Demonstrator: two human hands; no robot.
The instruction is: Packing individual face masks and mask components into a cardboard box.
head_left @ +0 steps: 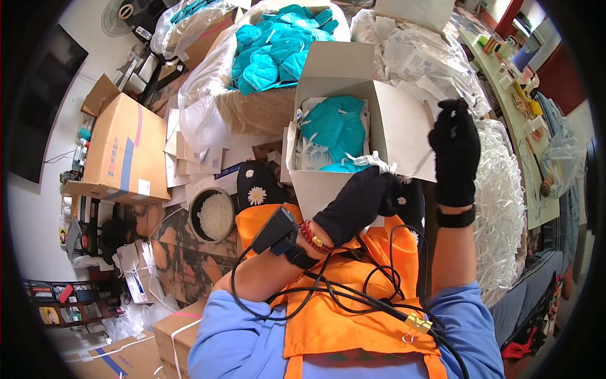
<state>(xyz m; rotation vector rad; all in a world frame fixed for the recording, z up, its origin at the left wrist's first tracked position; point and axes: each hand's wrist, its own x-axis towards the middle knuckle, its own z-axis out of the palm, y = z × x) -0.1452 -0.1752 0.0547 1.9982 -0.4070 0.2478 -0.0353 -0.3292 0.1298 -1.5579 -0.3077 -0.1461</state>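
Teal mask (339,123) in open white box (336,86), tapered end toward person; long axis unclear.
Left hand (358,205) clamped on white straps (377,160) at near rim; right hand (456,151) curled beside flap (404,123), cannot tell if gripping.

1. White box (341,86): open, teal masks (336,125) inside.
2. Left hand (358,205): black-gloved, at the box's near edge, by white straps (376,162).
3. Right hand (455,148): black-gloved, right of the box.
4. Mask heap (271,54): behind the box.
5. Bowl (192,218): left of the box.

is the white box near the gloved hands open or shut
Open: the white box has its far flap and right flap spread outward, and teal masks show inside.
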